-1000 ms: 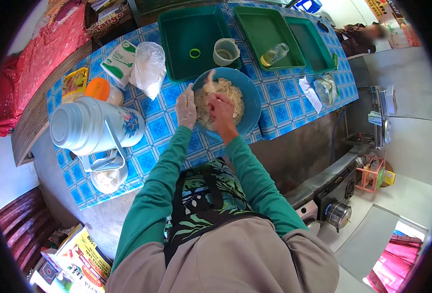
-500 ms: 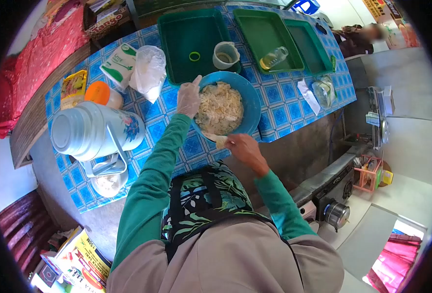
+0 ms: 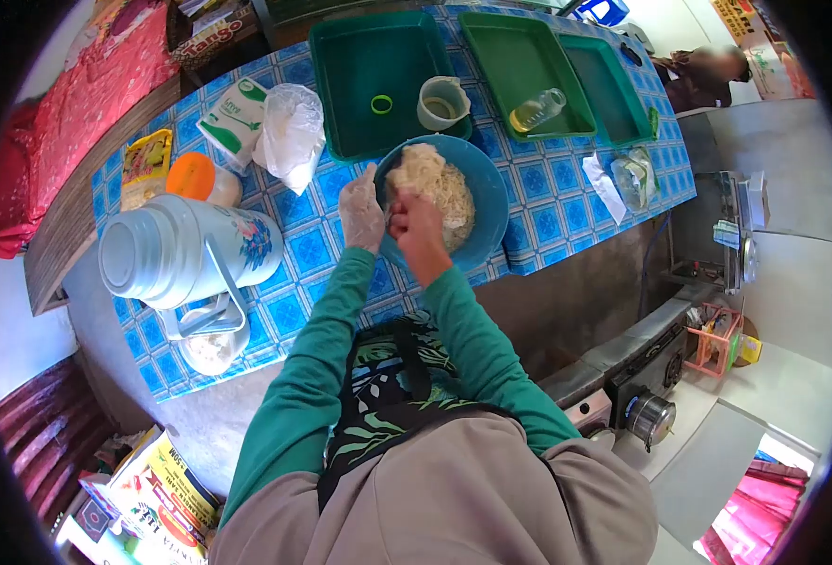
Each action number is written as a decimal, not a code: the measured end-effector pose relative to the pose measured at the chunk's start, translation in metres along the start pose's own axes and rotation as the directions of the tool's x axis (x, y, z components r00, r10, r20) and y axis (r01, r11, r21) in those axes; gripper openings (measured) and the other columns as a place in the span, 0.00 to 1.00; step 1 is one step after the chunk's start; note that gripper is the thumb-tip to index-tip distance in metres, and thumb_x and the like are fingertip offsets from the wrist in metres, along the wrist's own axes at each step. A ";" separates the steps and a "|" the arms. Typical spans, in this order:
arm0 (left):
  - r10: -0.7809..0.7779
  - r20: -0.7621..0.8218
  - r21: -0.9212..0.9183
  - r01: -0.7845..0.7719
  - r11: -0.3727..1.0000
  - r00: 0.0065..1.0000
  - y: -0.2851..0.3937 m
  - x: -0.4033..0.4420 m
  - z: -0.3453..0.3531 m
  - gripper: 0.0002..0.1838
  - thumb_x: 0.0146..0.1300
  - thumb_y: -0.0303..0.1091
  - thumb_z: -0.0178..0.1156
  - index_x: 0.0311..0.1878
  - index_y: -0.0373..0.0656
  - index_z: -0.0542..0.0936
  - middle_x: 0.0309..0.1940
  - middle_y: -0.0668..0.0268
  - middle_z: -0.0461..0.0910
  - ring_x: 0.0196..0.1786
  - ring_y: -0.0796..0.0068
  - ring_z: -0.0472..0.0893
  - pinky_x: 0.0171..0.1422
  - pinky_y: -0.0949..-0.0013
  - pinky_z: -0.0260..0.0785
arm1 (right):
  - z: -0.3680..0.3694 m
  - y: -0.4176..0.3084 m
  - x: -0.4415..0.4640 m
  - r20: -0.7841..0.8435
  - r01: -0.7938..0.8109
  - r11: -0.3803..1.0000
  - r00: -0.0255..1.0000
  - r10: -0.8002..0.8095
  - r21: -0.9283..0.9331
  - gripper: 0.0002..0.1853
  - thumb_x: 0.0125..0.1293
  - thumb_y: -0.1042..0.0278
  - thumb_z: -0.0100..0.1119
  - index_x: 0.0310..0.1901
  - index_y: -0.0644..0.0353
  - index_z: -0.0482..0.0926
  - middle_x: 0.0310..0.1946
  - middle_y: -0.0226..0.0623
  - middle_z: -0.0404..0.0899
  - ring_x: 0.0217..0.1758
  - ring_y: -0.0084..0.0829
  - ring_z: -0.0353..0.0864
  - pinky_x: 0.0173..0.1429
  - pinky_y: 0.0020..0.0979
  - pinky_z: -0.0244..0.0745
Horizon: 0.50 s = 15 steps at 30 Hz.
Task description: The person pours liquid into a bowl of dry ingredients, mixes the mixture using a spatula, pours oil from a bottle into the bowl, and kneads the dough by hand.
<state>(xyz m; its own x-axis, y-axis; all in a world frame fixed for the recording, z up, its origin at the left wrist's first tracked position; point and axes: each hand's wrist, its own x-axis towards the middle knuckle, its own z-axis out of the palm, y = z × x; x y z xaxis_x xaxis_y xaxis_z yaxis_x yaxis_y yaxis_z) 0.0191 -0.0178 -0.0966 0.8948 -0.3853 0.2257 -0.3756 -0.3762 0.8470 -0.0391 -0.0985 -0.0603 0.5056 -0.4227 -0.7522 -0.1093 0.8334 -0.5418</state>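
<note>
A blue bowl (image 3: 491,217) on the tablecloth holds a crumbly, pale dough mixture (image 3: 449,193). My left hand (image 3: 361,212), in a clear plastic glove, is closed at the bowl's left rim, steadying it. My bare right hand (image 3: 418,231) is over the near left part of the bowl, its fingers curled round the grip of a pale utensil. Dough and my hand hide most of that utensil, so its exact kind does not show. A raised lump of dough (image 3: 424,162) sits beyond my right fingers.
Green trays (image 3: 327,113) lie behind the bowl, with a plastic cup (image 3: 442,104), a green ring (image 3: 381,104) and a bottle of yellow liquid (image 3: 538,111). To the left stand a large thermos (image 3: 190,250), an orange-lidded jar (image 3: 192,176) and a white bag (image 3: 291,137). A person (image 3: 703,77) is at far right.
My right hand has moved from the bowl's near rim up and left over the mixture. Dough now stands heaped at the bowl's far left. My left hand stays by the rim.
</note>
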 end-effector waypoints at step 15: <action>0.222 0.279 0.526 -0.342 0.778 0.934 0.038 0.036 -0.001 0.37 0.50 0.27 0.58 0.69 0.43 0.65 0.63 0.54 0.71 0.65 0.47 0.64 0.70 0.45 0.51 | -0.083 -0.051 -0.069 0.050 0.196 0.923 0.980 -0.190 -0.331 0.06 0.69 0.63 0.57 0.36 0.54 0.74 0.20 0.25 0.70 0.14 0.13 0.60 0.15 0.18 0.51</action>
<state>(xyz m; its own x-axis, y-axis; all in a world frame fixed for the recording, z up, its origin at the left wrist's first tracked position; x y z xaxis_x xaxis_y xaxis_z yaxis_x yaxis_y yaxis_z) 0.0371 -0.0451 -0.0559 0.6850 -0.6787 0.2647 -0.7258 -0.6042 0.3289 -0.1393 -0.1417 -0.0121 0.5596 -0.5551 -0.6153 -0.2849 0.5684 -0.7719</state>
